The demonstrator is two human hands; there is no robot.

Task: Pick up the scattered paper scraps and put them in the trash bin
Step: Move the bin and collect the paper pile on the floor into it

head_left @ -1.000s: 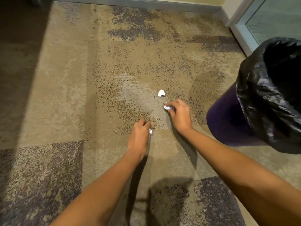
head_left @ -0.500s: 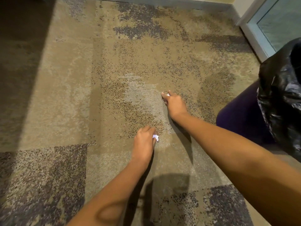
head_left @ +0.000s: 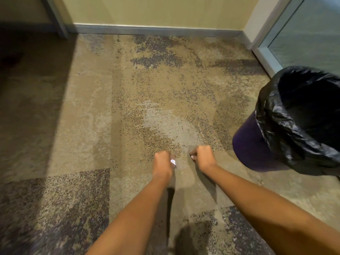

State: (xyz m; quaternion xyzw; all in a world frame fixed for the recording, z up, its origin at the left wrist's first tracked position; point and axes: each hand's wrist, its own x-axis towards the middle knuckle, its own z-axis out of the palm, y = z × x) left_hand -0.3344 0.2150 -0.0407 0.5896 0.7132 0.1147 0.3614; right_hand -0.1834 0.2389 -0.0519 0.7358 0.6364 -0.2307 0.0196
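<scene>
Paper scrap [head_left: 173, 162], white and crumpled, inside left hand [head_left: 162, 161].

I count two hands, both mine: my left hand [head_left: 162, 159] and my right hand [head_left: 203, 155], each curled into a fist. Two bits of white paper show, one scrap [head_left: 173, 161] poking from my left fist and one sliver [head_left: 192, 157] at the edge of my right. There is one trash bin [head_left: 257, 144], purple, fitted with one black bag [head_left: 272, 126].
</scene>
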